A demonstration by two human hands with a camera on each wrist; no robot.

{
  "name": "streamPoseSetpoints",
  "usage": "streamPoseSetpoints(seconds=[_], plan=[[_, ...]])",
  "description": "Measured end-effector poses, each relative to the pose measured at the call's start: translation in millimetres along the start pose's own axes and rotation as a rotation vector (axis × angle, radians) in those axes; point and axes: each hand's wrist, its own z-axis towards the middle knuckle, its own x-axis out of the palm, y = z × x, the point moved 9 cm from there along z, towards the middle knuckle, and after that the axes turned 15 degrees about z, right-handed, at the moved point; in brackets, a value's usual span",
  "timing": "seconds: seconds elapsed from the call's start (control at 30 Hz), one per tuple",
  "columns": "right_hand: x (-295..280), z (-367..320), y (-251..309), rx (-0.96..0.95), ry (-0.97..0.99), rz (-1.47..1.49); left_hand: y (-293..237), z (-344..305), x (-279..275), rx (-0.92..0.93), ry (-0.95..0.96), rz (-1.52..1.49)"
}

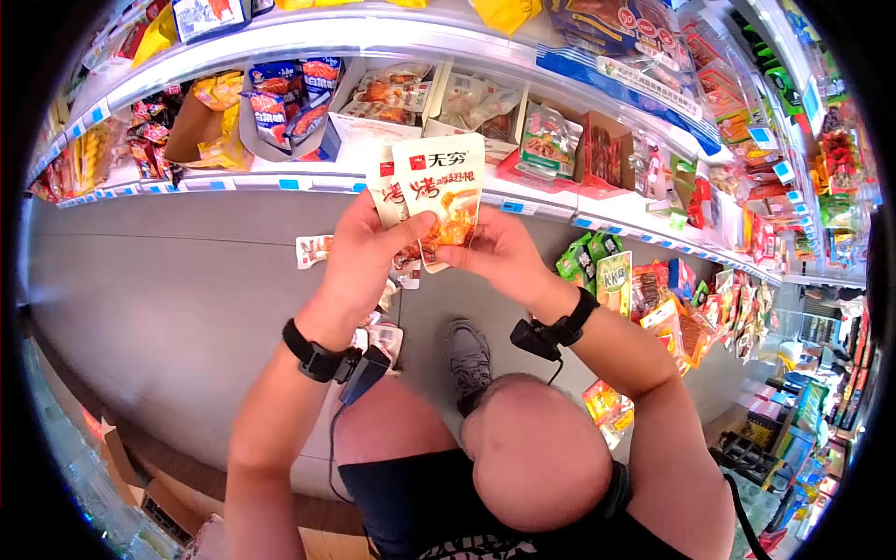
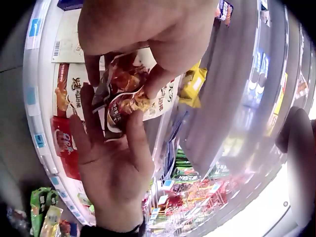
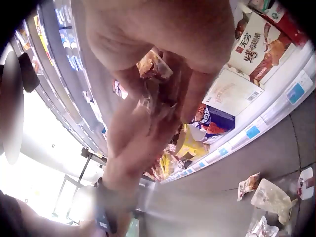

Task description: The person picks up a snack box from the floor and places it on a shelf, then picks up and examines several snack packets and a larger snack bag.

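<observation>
Two cream snack packets with red lettering and a picture of cooked meat overlap in front of the shelf. My left hand (image 1: pixel 359 247) pinches them at the lower left, its thumb across the face of the front packet (image 1: pixel 457 173). The rear packet (image 1: pixel 381 173) is mostly hidden behind it. My right hand (image 1: pixel 509 250) grips the front packet's lower right edge, thumb on its face. In the left wrist view, the packets (image 2: pixel 131 103) lie between both hands' fingers. The right wrist view shows a little of one packet (image 3: pixel 155 66); the fingers hide most of it.
A lit shelf (image 1: pixel 523 191) holds display boxes, including blue packets (image 1: pixel 289 98) and vacuum-packed snacks (image 1: pixel 387 93). Loose packets (image 1: pixel 383 345) lie on the grey floor between the arms. Green bags (image 1: pixel 588 257) and many colourful packets are heaped at right. A shoe (image 1: pixel 469 355) stands below the hands.
</observation>
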Motion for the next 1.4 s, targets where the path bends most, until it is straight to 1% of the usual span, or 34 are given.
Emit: streamPoseSetpoints(seconds=[0.03, 0.13, 0.17, 0.27, 0.3, 0.43, 0.53, 0.63, 0.67, 0.7, 0.73, 0.77, 0.8, 0.83, 0.87, 0.9, 0.97, 1.07, 1.17, 1.27, 1.3, 1.33, 1.37, 1.4], plan=[[-3, -3, -4, -0.004, 0.002, 0.007, 6, -2, -1, -0.015, 0.016, 0.020], [-10, -16, -21, 0.112, -0.017, 0.018, 21, -12, -6, -0.103, -0.007, 0.144], [-10, -20, -24, 0.122, -0.009, -0.011, 19, -17, -2, -0.094, -0.012, 0.113], [-18, -31, -45, 0.077, -0.060, -0.069, 31, -26, 0, -0.110, -0.003, 0.170], [-18, -34, -57, 0.144, -0.068, 0.028, 40, -28, 0, -0.143, 0.066, 0.198], [-19, -42, -76, 0.175, -0.068, 0.015, 56, -39, -7, -0.225, 0.083, 0.250], [-7, -43, -71, 0.124, -0.009, 0.127, 62, -42, -14, -0.197, -0.002, 0.167], [-33, -28, -73, 0.200, 0.055, 0.039, 60, -40, -18, -0.202, 0.004, 0.079], [-45, -19, -62, 0.174, 0.052, -0.016, 59, -38, -19, -0.195, -0.001, 0.038], [-55, -9, -45, 0.153, 0.050, -0.068, 56, -38, -23, -0.226, -0.008, 0.047], [-73, 3, -35, 0.210, -0.043, -0.110, 46, -36, -23, -0.200, -0.050, 0.030], [-100, 18, -20, 0.060, -0.192, -0.276, 40, -36, -25, -0.196, -0.048, 0.042], [-98, 30, 27, -0.212, -0.216, -0.952, 34, -35, -30, -0.190, -0.048, 0.057], [-86, 35, 62, -0.479, -0.271, -1.218, 29, -32, -36, -0.183, -0.065, 0.057], [-77, 43, 83, -0.764, -0.282, -1.538, 26, -31, -42, -0.183, -0.081, 0.059], [-77, 60, 94, -0.769, -0.241, -1.661, 24, -33, -46, -0.190, -0.097, 0.061], [-105, 104, 91, -0.794, -0.213, -1.795, 18, -33, -47, -0.185, -0.134, 0.059], [-144, 150, 79, -0.383, -0.325, -2.058, 12, -30, -46, -0.171, -0.130, 0.065], [-142, 160, 89, -0.369, -0.375, -2.073, 12, -26, -44, -0.159, -0.128, 0.070], [-141, 139, 112, -0.664, -0.405, -1.646, 16, -24, -42, -0.174, -0.123, 0.094], [-139, 120, 128, -0.906, -0.431, -1.412, 16, -24, -39, -0.173, -0.131, 0.091], [-133, 87, 143, -0.834, -0.539, -1.148, 18, -25, -36, -0.177, -0.138, 0.088], [-143, 68, 144, -0.761, -0.524, -0.654, 20, -24, -34, -0.169, -0.116, 0.092], [-156, 54, 131, -0.665, -0.496, -0.163, 22, -23, -30, -0.164, -0.099, 0.088]])
